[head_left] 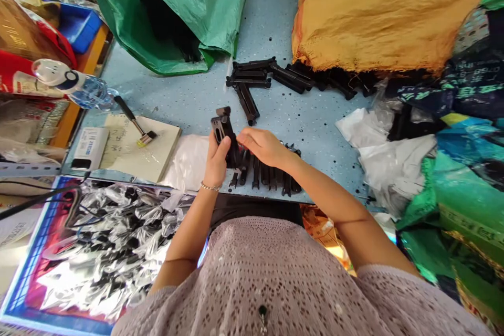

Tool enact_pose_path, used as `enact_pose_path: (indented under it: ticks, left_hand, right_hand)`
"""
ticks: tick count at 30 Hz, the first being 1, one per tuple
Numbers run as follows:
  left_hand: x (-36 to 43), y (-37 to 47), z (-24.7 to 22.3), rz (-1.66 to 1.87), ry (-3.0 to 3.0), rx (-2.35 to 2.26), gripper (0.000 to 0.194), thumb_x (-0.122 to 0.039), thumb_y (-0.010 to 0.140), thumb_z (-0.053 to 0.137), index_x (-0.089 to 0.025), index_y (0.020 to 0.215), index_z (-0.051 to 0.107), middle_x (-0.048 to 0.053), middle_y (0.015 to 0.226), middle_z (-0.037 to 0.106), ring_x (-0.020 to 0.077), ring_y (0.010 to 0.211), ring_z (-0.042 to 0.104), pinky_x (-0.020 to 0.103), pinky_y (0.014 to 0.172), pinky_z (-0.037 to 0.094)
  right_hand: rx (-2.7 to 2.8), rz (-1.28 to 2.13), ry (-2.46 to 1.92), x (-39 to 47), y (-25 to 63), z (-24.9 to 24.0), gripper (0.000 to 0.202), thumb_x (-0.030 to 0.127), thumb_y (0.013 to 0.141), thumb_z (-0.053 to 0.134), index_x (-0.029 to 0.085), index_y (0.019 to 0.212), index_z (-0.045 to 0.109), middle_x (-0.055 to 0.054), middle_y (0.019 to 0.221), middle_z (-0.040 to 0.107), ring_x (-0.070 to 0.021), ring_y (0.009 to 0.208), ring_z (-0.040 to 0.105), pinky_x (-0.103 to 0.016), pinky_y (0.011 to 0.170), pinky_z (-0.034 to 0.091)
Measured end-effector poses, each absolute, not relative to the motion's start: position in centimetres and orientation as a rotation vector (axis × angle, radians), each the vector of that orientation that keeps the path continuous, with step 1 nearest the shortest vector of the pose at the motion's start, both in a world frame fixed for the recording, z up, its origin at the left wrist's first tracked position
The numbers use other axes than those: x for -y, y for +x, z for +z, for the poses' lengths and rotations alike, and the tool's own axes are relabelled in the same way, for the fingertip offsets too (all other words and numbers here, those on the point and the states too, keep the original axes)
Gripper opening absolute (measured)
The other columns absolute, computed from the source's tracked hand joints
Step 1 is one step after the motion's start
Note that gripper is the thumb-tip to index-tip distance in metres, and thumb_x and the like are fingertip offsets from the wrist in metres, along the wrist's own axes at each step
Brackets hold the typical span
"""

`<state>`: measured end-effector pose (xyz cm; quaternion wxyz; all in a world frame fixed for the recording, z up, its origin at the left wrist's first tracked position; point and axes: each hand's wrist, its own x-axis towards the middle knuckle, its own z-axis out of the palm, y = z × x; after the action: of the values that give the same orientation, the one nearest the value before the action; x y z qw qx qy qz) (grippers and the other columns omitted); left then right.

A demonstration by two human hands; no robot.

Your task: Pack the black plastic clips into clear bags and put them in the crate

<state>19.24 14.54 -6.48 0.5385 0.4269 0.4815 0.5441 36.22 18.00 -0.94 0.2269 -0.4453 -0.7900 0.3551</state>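
Note:
My left hand (217, 161) is closed around a black plastic part (223, 128), held upright with the thumb across its face. Close on its right, my right hand (264, 146) has its fingers pinched together at the part's side; a small bit of red shows by the fingertips, and what they hold is too small to name. Several black parts (271, 176) lie in a row beneath my right hand at the table's front edge. Farther back is a loose pile of similar black parts (250, 74), one pointing toward me.
A green sack (220, 5) stands open at the back, an orange sack (386, 16) to its right. On the left are a bottle (90, 92), a brush (132, 118) on cardboard (157, 157), and a blue crate (23, 273) of bagged parts. Plastic bags (409, 157) crowd the right.

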Motion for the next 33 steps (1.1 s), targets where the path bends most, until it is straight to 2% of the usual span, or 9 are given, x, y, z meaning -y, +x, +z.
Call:
enact_pose_path:
  ticks: [4,8,15,18,20,24,26,29,33]
  left_hand:
    - [-13.0,20.5,-5.6,1.1,1.1,-1.081,0.06,-0.052,0.092,0.066,-0.032,0.146,0.049,0.007,0.13,0.064,0.0251,0.115,0.066,0.039,0.098,0.058]
    - [-12.6,21.1,-5.8,1.136,1.225,-1.108,0.072,-0.05,0.089,0.07,-0.037,0.154,0.041,0.005,0.15,0.053,0.0273,0.135,0.054,0.045,0.116,0.045]
    - [-13.0,21.0,-6.1,1.045,0.847,-1.136,0.063,-0.06,0.097,0.054,-0.031,0.151,0.042,0.003,0.094,0.07,0.0178,0.081,0.069,0.035,0.083,0.06]
    - [-12.7,19.3,-7.3,1.013,0.988,-1.221,0.067,-0.058,0.096,0.057,-0.031,0.154,0.039,0.007,0.12,0.07,0.0218,0.114,0.067,0.036,0.104,0.054]
    - [-12.5,18.0,-8.7,1.012,1.142,-1.309,0.071,-0.057,0.094,0.061,-0.029,0.156,0.039,0.008,0.148,0.056,0.024,0.144,0.046,0.038,0.123,0.037]
    - [-12.4,18.2,-11.2,0.877,1.232,-1.374,0.07,-0.061,0.092,0.061,-0.023,0.149,0.048,0.011,0.16,0.044,0.029,0.156,0.027,0.047,0.131,0.017]
    - [-12.6,19.5,-11.8,0.869,1.165,-1.346,0.067,-0.064,0.09,0.061,-0.022,0.142,0.056,0.012,0.15,0.056,0.031,0.147,0.042,0.049,0.124,0.033]
    - [-13.0,20.9,-11.5,0.853,0.869,-1.21,0.067,-0.072,0.089,0.054,-0.017,0.125,0.066,0.013,0.116,0.073,0.0294,0.106,0.071,0.043,0.088,0.06]
    - [-12.4,20.3,-9.2,0.652,0.657,-0.919,0.068,-0.072,0.089,0.049,-0.011,0.107,0.074,0.014,0.079,0.074,0.0199,0.062,0.068,0.03,0.054,0.054]
  right_hand:
    - [1.919,0.897,-1.318,-18.0,37.4,-0.9,0.044,0.062,0.102,0.039,0.022,0.086,0.05,-0.003,0.082,0.057,-0.0176,0.076,0.055,-0.028,0.067,0.037]
    - [1.6,1.413,-1.265,-18.4,37.8,-2.2,0.058,0.072,0.101,0.024,0.024,0.075,0.043,0.003,0.06,0.04,-0.0133,0.053,0.04,-0.027,0.053,0.033]
    - [2.228,0.975,-1.203,-11.4,37.3,-4.5,0.038,0.055,0.101,0.053,0.021,0.085,0.059,-0.006,0.083,0.065,-0.0192,0.078,0.059,-0.032,0.07,0.042]
    - [2.299,0.786,-1.327,-9.4,39.1,-5.4,0.036,0.042,0.107,0.042,0.02,0.09,0.065,-0.007,0.083,0.068,-0.02,0.08,0.062,-0.034,0.074,0.045]
    - [2.283,0.602,-1.45,-8.7,41.2,-6.0,0.033,0.041,0.106,0.044,0.019,0.104,0.069,-0.012,0.102,0.071,-0.0251,0.096,0.064,-0.041,0.086,0.048]
    - [2.367,0.403,-1.502,-8.1,45.3,-7.6,0.042,0.036,0.099,0.059,0.017,0.137,0.06,-0.019,0.145,0.056,-0.0355,0.129,0.054,-0.057,0.107,0.045]
    - [2.378,0.408,-1.509,-8.4,46.8,-8.0,0.041,0.031,0.098,0.058,0.017,0.137,0.062,-0.018,0.146,0.056,-0.0358,0.13,0.054,-0.058,0.108,0.046]
    - [2.296,0.378,-1.558,-9.1,47.8,-7.3,0.037,0.028,0.1,0.055,0.02,0.134,0.065,-0.016,0.138,0.063,-0.0378,0.133,0.052,-0.064,0.107,0.046]
    - [2.17,0.392,-1.46,-9.5,46.6,-4.3,0.047,0.018,0.102,0.044,0.026,0.148,0.053,-0.013,0.138,0.063,-0.0309,0.132,0.057,-0.058,0.111,0.049]
